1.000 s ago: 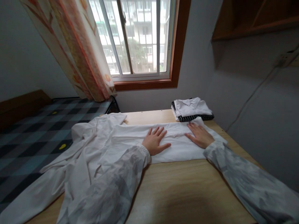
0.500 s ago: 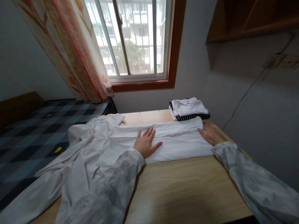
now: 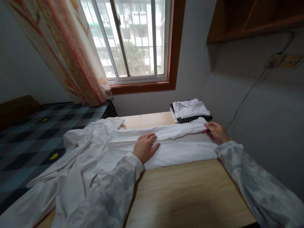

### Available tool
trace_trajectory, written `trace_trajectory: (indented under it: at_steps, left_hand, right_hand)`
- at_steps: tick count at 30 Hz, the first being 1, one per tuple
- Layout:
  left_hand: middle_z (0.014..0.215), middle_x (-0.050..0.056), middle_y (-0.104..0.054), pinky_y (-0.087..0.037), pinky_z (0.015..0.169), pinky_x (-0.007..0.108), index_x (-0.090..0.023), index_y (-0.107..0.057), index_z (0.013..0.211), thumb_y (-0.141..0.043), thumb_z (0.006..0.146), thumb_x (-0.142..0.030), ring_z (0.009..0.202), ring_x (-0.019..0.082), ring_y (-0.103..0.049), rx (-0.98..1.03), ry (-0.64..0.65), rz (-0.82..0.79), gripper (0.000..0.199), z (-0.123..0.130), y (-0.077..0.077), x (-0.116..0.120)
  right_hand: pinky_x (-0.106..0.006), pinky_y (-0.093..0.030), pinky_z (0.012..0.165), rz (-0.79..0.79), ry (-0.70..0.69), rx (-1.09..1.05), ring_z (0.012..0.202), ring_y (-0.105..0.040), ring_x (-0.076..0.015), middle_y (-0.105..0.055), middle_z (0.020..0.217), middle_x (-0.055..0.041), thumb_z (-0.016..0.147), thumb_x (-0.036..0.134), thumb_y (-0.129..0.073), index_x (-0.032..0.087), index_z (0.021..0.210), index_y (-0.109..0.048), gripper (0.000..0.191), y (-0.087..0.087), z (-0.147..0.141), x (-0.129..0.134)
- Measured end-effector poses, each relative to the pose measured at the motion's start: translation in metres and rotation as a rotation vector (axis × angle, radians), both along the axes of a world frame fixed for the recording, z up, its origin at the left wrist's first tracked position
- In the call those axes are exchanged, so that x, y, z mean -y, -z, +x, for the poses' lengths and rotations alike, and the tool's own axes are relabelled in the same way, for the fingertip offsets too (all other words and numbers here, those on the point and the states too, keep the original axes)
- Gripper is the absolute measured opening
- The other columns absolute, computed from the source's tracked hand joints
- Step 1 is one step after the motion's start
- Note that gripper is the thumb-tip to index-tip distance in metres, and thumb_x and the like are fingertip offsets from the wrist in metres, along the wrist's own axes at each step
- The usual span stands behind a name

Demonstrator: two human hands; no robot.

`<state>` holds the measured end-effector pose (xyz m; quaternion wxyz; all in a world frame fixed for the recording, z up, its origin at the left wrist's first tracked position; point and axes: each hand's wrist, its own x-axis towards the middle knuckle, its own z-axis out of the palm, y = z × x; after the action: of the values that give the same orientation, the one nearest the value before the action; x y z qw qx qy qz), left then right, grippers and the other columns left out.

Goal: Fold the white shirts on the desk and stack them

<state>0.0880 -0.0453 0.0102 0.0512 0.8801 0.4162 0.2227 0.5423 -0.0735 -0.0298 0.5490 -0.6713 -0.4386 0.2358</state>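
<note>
A white long-sleeved garment, which looks like a shirt, lies across the wooden table. Its right part is folded into a long flat strip, while its left part is rumpled, with a sleeve trailing to the lower left. My left hand rests on the middle of the strip, fingers slightly bent and apart. At the strip's far right corner, my right hand pinches the edge of the cloth between thumb and fingers and holds it slightly raised.
Folded clothes, white over black-and-white striped, are stacked at the table's back right corner. A bed with a checked cover stands at the left. Behind are a window and a curtain. A wooden shelf hangs upper right.
My right hand has gone from lying flat at the garment's right end to pinching and lifting its far corner. My left hand stays on the cloth, its fingers more bent.
</note>
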Motion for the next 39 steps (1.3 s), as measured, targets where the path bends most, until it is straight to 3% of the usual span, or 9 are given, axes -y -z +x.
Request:
trace_trajectory:
  at_steps: [4,10,16,20,23,28,30,33,39]
  left_hand:
    - [0.148,0.01,-0.074,-0.051,0.12,0.05,-0.026,-0.076,0.13,-0.069,0.106,-0.044,0.136,0.031,-0.068,0.003,0.004,0.007,0.03,0.0,-0.002,0.001]
    - [0.117,0.009,-0.078,-0.057,0.1,0.043,-0.025,-0.079,0.109,-0.06,0.11,-0.032,0.109,0.027,-0.071,-0.027,0.006,0.03,0.02,0.0,-0.006,-0.001]
    - [0.113,0.012,-0.076,-0.055,0.097,0.044,-0.023,-0.076,0.105,-0.051,0.114,-0.029,0.108,0.029,-0.069,-0.109,-0.004,0.049,0.026,0.003,-0.009,-0.001]
    - [0.112,0.013,-0.074,-0.056,0.1,0.045,-0.022,-0.072,0.105,-0.048,0.112,-0.027,0.108,0.03,-0.068,-0.137,-0.001,0.057,0.026,0.004,-0.01,0.0]
    - [0.128,0.015,-0.074,-0.054,0.11,0.048,-0.02,-0.071,0.118,-0.055,0.109,-0.031,0.12,0.032,-0.068,-0.124,0.002,0.055,0.021,0.003,-0.007,0.001]
    - [0.177,0.016,-0.047,-0.029,0.137,0.064,-0.023,-0.057,0.159,-0.057,0.11,-0.051,0.163,0.036,-0.044,-0.157,0.018,0.025,0.056,-0.002,0.003,0.001]
    - [0.182,0.014,-0.04,-0.025,0.138,0.065,-0.026,-0.051,0.166,-0.053,0.112,-0.057,0.168,0.035,-0.038,-0.191,0.014,-0.012,0.063,-0.003,0.007,0.0]
    - [0.184,0.013,-0.035,-0.022,0.139,0.065,-0.027,-0.046,0.171,-0.05,0.112,-0.06,0.171,0.034,-0.034,-0.223,0.014,-0.051,0.068,-0.004,0.008,-0.001]
    - [0.188,0.013,-0.023,-0.022,0.136,0.074,-0.026,-0.037,0.177,-0.044,0.113,-0.063,0.174,0.036,-0.025,-0.352,-0.008,-0.161,0.074,0.0,-0.008,0.007]
  right_hand:
    - [-0.028,-0.044,0.044,-0.077,-0.026,-0.036,0.049,-0.06,-0.0192,-0.074,0.067,-0.0045,0.078,0.063,-0.088,0.024,0.098,-0.064,0.05,0.002,0.006,0.002]
    - [-0.028,-0.049,0.047,-0.151,-0.01,0.058,0.058,-0.069,-0.0225,-0.074,0.069,-0.0021,0.084,0.055,-0.081,0.026,0.104,-0.062,0.039,0.01,0.006,0.003]
    - [-0.032,-0.051,0.048,-0.087,-0.083,0.144,0.055,-0.067,-0.024,-0.074,0.068,-0.0011,0.087,0.05,-0.074,0.026,0.116,-0.066,0.038,0.008,0.003,0.007]
    - [-0.037,-0.057,0.06,-0.112,-0.056,0.3,0.064,-0.069,-0.0263,-0.074,0.074,-0.003,0.088,0.05,-0.07,0.025,0.123,-0.064,0.043,0.008,0.003,0.008]
    - [-0.041,-0.06,0.076,-0.126,0.033,0.506,0.076,-0.071,-0.0283,-0.074,0.084,-0.0054,0.087,0.049,-0.07,0.023,0.128,-0.062,0.05,0.005,0.002,0.011]
    - [-0.057,-0.052,0.112,0.023,0.153,0.903,0.123,-0.066,-0.0427,-0.072,0.13,-0.0224,0.091,0.043,-0.067,0.017,0.141,-0.061,0.057,-0.024,-0.02,0.022]
    - [-0.059,-0.046,0.122,0.123,0.052,0.952,0.139,-0.06,-0.0434,-0.066,0.147,-0.0228,0.099,0.043,-0.061,0.018,0.147,-0.06,0.054,-0.037,-0.046,0.026]
    - [-0.056,-0.04,0.131,0.235,-0.303,0.953,0.154,-0.052,-0.0385,-0.057,0.166,-0.0159,0.107,0.045,-0.055,0.023,0.158,-0.057,0.055,-0.044,-0.097,0.029]
    - [-0.059,-0.031,0.139,0.137,-0.666,0.98,0.171,-0.033,-0.0334,-0.035,0.184,-0.0139,0.114,0.059,-0.049,0.024,0.177,-0.038,0.073,-0.017,-0.165,0.017]
